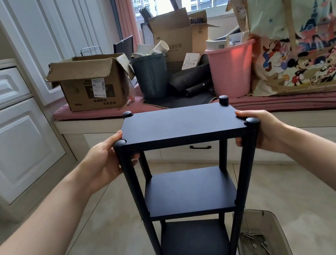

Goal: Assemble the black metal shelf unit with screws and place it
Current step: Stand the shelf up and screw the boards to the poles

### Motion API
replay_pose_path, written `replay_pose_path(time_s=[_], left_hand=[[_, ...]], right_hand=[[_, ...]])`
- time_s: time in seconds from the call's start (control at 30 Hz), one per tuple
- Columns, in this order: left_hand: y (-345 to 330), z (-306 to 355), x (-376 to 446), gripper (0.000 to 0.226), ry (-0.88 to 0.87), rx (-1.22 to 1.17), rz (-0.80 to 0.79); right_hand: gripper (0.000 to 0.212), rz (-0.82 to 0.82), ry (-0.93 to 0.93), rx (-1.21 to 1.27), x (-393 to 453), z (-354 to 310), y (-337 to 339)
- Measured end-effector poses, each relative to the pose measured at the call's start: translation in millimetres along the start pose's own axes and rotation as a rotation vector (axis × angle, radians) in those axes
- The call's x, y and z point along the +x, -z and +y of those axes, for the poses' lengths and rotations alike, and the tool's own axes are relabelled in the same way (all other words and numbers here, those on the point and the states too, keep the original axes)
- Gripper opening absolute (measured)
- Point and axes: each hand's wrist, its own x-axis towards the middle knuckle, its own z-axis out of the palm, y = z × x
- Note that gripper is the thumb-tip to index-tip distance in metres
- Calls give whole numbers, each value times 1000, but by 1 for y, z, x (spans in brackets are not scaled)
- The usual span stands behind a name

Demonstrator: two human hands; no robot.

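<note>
At frame centre, the black shelf unit is standing upright on the floor. The left hand and right hand are each gripping a front post just under the top board. A tray of screws is lying at lower right.

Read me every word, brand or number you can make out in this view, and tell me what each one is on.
"AOC": tall cardboard box by the window, and again on the flap to its right.
Chinese characters on the same box: too blurred to quote.
Shipping label and printed Chinese lines on the open cardboard box: too small to read.
Script under the cartoon figures on the tote bag: unreadable.
Black shelf unit: no text visible.
</note>
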Motion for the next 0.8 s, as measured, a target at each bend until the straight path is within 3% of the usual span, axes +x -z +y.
replay_pose_path(time_s=[0.17,0.3,0.47,0.63,0.8], left_hand=[[9,-11,6,24,8,76,3],[12,-30,5,53,-13,58,-20],[8,-30,8,55,-40,1,7],[4,-42,6,28,6,-23,63],[5,-45,9,25,-8,-46,60]], right_hand=[[22,13,4,-8,-1,3,0],[19,-2,5,27,0,11,1],[17,13,12,47,6,14,2],[21,107,-40,-3,8,40,6],[20,116,-38,11,10,41,8]])
